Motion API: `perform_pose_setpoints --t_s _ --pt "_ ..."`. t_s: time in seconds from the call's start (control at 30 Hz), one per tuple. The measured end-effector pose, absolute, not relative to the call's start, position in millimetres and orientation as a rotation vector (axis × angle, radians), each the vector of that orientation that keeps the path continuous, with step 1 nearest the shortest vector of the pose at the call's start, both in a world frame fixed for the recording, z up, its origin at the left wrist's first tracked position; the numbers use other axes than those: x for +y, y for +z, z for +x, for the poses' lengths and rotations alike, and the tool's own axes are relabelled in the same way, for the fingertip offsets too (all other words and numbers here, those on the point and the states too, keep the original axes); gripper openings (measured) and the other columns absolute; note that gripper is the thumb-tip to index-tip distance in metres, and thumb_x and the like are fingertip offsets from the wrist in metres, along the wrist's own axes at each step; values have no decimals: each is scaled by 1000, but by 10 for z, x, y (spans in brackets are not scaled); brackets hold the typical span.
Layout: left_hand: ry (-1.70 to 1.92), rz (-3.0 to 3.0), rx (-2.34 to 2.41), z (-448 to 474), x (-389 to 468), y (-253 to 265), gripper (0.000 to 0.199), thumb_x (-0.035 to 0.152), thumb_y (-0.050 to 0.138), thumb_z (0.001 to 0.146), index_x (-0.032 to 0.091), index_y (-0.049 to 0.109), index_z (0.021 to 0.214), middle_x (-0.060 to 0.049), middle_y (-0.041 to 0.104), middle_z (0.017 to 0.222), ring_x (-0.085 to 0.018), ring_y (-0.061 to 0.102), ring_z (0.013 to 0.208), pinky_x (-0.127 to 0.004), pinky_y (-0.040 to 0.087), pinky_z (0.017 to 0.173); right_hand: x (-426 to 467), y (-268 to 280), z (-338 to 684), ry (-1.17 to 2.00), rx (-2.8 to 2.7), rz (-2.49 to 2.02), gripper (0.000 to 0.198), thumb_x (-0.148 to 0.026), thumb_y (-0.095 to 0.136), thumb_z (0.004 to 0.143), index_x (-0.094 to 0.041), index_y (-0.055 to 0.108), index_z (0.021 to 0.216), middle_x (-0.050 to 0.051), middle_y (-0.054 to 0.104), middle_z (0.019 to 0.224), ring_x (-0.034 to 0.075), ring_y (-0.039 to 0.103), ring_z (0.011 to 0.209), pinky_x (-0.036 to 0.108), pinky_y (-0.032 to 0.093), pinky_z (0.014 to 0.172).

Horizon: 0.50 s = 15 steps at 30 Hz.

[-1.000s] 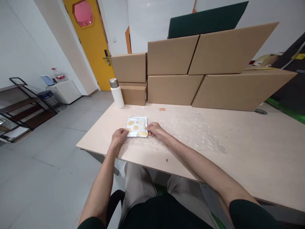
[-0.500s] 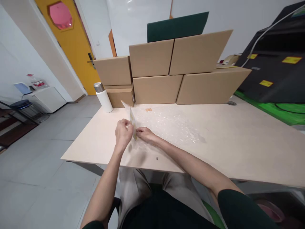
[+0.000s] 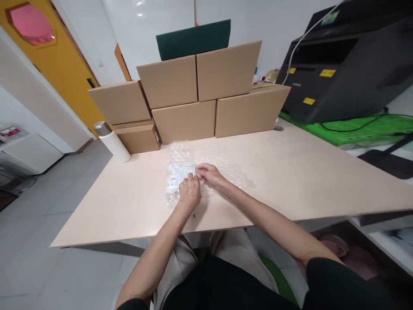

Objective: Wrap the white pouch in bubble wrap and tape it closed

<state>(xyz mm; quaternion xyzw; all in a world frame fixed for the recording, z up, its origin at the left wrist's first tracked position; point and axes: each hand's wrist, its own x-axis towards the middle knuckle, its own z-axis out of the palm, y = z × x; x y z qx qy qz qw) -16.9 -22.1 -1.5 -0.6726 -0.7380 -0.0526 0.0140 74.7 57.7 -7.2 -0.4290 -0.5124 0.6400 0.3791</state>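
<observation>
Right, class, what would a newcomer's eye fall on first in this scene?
Probably the stack of cardboard boxes along the back of the table, with a dark green panel above them. Next come the yellow door at upper left and the large dark machine at right. Near the middle, the left hand and right hand are by the right edge of a pale, flat packet amid clear bubble wrap.

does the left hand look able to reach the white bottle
Probably yes, with a stretch: only the flat packet and bubble wrap lie between the left hand and the white bottle; nothing tall stands in the way.
</observation>
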Motion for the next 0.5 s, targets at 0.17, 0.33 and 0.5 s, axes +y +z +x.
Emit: perform_pose_setpoints --t_s 0.17,0.33,0.5 --pt "-609 -2138 -2281 -305 -360 24 28 36 53 92 17 70 102 -15 64 104 -30 64 99 -41 49 89 671 -212 575 1559 -1518 -1097 9 -12 58 70 -18 62 76 -4 55 63 9 47 54 20 35 49" --pt "-919 -1675 -2503 -950 -540 47 52 41 41 96 6 57 130 -25 57 126 -34 56 119 -48 42 102 770 -258 548 1610 -1503 -1144 4 -15 61 72 -18 60 70 -4 50 58 10 47 54 20 31 47" --pt "-1294 -1600 -2931 -1339 -566 -132 74 51 57 84 5 46 141 -14 68 106 -26 67 97 -36 51 82 815 -138 495 1664 -1438 -1150 4 -14 61 73 -18 62 72 -3 54 63 9 49 57 19 36 52"
